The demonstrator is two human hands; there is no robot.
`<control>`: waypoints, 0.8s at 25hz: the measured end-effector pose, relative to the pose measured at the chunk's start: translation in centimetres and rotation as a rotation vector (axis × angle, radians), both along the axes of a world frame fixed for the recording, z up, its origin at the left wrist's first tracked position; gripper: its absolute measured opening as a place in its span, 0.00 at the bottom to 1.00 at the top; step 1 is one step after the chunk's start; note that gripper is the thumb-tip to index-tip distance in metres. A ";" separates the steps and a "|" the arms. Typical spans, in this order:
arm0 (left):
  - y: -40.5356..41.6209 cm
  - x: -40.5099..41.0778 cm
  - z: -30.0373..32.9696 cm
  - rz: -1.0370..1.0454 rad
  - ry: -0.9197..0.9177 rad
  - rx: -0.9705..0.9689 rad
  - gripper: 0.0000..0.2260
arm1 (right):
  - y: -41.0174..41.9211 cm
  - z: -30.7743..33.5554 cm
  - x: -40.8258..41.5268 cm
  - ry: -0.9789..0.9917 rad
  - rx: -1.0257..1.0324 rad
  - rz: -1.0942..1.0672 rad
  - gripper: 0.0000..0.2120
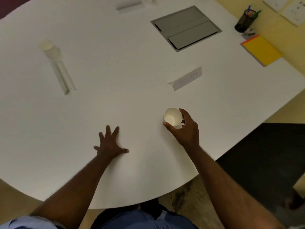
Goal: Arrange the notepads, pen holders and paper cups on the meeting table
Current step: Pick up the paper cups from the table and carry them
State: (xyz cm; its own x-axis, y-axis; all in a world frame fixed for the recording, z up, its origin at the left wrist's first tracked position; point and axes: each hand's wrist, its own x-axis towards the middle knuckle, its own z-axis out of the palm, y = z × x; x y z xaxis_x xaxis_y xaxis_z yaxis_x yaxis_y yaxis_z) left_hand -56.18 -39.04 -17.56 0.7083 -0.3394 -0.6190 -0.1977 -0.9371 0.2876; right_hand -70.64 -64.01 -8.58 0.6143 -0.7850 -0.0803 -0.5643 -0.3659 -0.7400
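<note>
a small white paper cup (172, 116) is shown held at its side wall between the thumb and curled fingers of the right hand (184, 129), upright with its mouth up, on or just above the large white rounded desk (132, 100) near its front edge. the left hand (109, 142) is laid flat on the desk, fingers spread, with nothing held. the step is best done with a light grip so that the thin wall is not dented, the cup being set down level near the folded white name card (187, 78) beyond it. counted: two paper cups, the second (47, 47) at far left by a card (63, 76); one black mesh pen holder (245, 20); one yellow notepad (262, 50); three name cards, the third (128, 6) at the far edge.
</note>
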 end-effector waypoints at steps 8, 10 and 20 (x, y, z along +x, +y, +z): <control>-0.1 0.2 -0.5 0.032 -0.023 -0.008 0.56 | -5.2 -2.6 8.2 -0.042 0.007 0.011 0.40; -0.1 0.3 -0.6 0.034 -0.019 -0.010 0.56 | -6.4 -3.1 10.0 -0.051 -0.004 0.017 0.40; 0.1 0.4 -0.9 0.073 -0.011 -0.021 0.56 | -9.5 -5.7 15.3 -0.010 -0.009 0.028 0.39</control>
State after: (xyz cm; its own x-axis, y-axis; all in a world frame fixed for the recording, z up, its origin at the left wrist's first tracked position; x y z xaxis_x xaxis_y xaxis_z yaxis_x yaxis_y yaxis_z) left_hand -55.82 -38.98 -18.44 0.7384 -0.2998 -0.6040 -0.1326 -0.9428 0.3058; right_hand -55.37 -73.55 -14.30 0.6366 -0.7683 -0.0671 -0.5466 -0.3882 -0.7420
